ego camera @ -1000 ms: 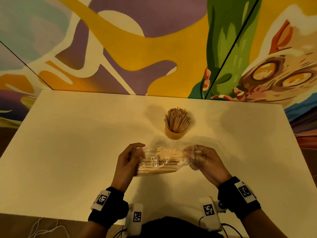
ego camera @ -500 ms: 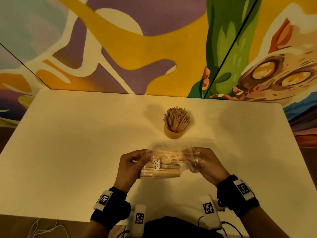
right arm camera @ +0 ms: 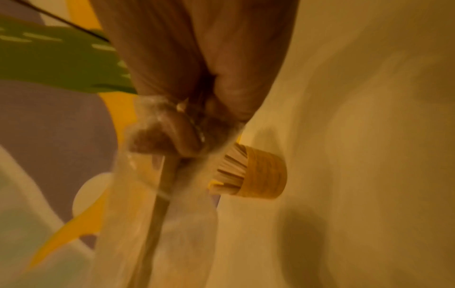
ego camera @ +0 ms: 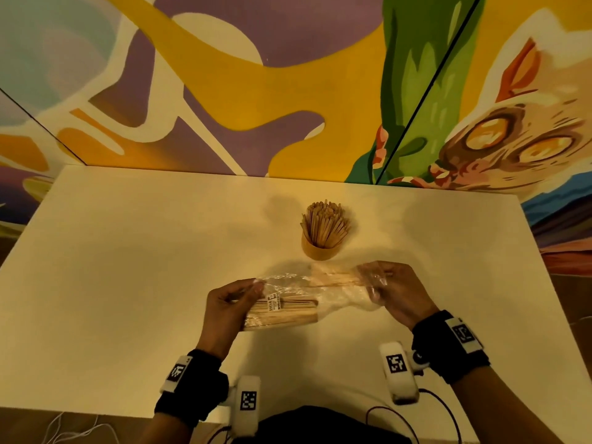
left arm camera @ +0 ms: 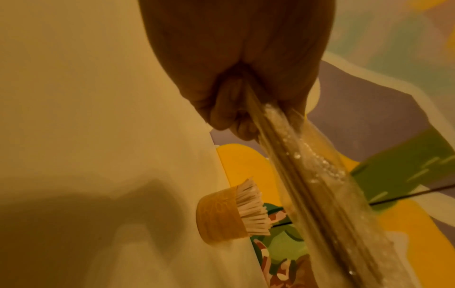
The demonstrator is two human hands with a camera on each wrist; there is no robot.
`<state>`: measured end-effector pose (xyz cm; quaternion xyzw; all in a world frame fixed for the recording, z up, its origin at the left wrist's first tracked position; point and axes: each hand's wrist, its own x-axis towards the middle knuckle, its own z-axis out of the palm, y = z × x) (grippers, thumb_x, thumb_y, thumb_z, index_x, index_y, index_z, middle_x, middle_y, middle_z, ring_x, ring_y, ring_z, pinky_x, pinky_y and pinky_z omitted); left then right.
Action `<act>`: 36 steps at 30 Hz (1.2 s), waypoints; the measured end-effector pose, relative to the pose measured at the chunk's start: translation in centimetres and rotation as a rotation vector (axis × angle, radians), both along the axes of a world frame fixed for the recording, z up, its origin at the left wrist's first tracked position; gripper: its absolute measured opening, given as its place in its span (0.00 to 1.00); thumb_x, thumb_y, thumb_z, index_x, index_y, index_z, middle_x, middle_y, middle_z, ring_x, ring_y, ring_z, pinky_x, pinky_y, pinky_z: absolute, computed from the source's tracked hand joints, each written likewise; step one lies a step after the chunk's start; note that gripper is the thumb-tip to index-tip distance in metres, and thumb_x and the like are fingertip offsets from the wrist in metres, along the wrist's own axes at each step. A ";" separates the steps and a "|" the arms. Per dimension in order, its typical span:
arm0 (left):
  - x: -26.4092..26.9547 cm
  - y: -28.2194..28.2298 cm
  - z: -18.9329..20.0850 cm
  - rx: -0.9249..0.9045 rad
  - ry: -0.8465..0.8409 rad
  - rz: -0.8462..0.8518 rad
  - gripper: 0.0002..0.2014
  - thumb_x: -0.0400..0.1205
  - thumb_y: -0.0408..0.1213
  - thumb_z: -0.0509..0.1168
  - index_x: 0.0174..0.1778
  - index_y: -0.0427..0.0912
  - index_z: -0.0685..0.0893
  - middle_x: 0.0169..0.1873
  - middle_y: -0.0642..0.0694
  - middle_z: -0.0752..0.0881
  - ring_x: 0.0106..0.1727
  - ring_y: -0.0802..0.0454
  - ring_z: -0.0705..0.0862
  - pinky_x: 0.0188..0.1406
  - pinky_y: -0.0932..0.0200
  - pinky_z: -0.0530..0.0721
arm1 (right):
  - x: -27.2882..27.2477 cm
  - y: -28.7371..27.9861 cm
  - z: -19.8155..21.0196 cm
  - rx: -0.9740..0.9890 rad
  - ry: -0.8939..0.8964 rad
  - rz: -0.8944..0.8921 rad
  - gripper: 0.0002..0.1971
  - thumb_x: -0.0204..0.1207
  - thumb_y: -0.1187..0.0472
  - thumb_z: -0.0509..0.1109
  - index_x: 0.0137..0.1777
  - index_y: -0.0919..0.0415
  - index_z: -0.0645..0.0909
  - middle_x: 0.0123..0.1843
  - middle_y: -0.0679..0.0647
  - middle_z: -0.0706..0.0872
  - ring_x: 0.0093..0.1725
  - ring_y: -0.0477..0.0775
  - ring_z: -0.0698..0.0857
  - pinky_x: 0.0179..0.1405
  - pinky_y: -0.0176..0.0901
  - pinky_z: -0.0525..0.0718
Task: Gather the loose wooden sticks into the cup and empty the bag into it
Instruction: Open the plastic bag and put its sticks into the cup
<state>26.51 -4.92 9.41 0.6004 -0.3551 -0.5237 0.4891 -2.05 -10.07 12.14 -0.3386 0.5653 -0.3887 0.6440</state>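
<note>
A clear plastic bag (ego camera: pixel 288 293) of wooden sticks (ego camera: pixel 282 314) hangs between both hands above the white table (ego camera: pixel 112 267). My left hand (ego camera: pixel 230 302) grips the bag's left end around the stick bundle (left arm camera: pixel 307 185). My right hand (ego camera: pixel 390 290) pinches the bag's right end (right arm camera: pixel 157 124), and a few sticks (ego camera: pixel 336 278) reach toward its fingers. Just beyond the hands stands a tan cup (ego camera: pixel 322 249) packed with upright sticks (ego camera: pixel 325 224). The same cup (left arm camera: pixel 219 216) (right arm camera: pixel 263 175) shows in both wrist views.
The table ends against a painted mural wall (ego camera: pixel 288 91) behind the cup. White cables (ego camera: pixel 70 427) hang below the table's near edge at the left.
The hands have drawn apart: the right hand moved right and away, stretching the bag open and pulling some sticks along, while the left keeps the bundle near the front.
</note>
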 end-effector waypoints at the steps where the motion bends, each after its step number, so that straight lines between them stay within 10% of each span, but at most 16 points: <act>1: 0.2 0.1 -0.3 0.010 0.016 -0.006 0.06 0.79 0.32 0.70 0.48 0.37 0.92 0.37 0.47 0.91 0.40 0.53 0.88 0.40 0.61 0.85 | -0.5 -0.3 0.2 0.024 0.010 -0.006 0.05 0.75 0.77 0.68 0.46 0.77 0.85 0.24 0.54 0.82 0.20 0.47 0.72 0.23 0.35 0.66; 10: 2.0 0.4 -2.5 0.162 0.179 0.049 0.07 0.80 0.33 0.68 0.46 0.41 0.93 0.40 0.40 0.91 0.42 0.46 0.90 0.39 0.56 0.88 | -3.4 -2.3 0.0 0.069 0.009 -0.065 0.05 0.76 0.76 0.67 0.47 0.75 0.85 0.23 0.54 0.81 0.18 0.47 0.69 0.18 0.34 0.65; 22: 6.0 1.9 -9.3 0.348 -0.024 0.189 0.07 0.79 0.36 0.72 0.48 0.37 0.90 0.29 0.50 0.90 0.31 0.52 0.84 0.26 0.64 0.79 | -6.6 -1.4 -2.7 0.144 0.109 -0.126 0.05 0.75 0.74 0.70 0.48 0.75 0.86 0.26 0.55 0.84 0.23 0.50 0.70 0.20 0.35 0.69; 29: 7.2 2.4 -10.5 0.405 -0.642 -0.077 0.27 0.76 0.63 0.64 0.67 0.52 0.82 0.54 0.47 0.88 0.52 0.46 0.86 0.51 0.49 0.83 | -3.6 0.1 -3.6 0.177 0.013 -0.064 0.06 0.75 0.74 0.71 0.49 0.77 0.85 0.29 0.58 0.84 0.22 0.49 0.70 0.21 0.36 0.68; 33: 7.2 1.8 -8.8 0.250 -0.837 -0.045 0.23 0.84 0.46 0.64 0.74 0.43 0.74 0.72 0.41 0.74 0.69 0.38 0.76 0.66 0.44 0.74 | -0.8 1.1 -4.1 0.213 -0.045 0.000 0.07 0.74 0.75 0.71 0.50 0.79 0.85 0.28 0.57 0.84 0.21 0.49 0.71 0.20 0.37 0.65; 36: 5.1 1.1 -5.9 0.114 -0.615 0.005 0.11 0.86 0.43 0.62 0.60 0.45 0.84 0.56 0.45 0.86 0.57 0.43 0.84 0.54 0.49 0.80 | 1.6 1.4 -4.3 0.215 -0.085 0.029 0.08 0.73 0.75 0.72 0.49 0.80 0.84 0.27 0.58 0.82 0.20 0.49 0.71 0.19 0.37 0.65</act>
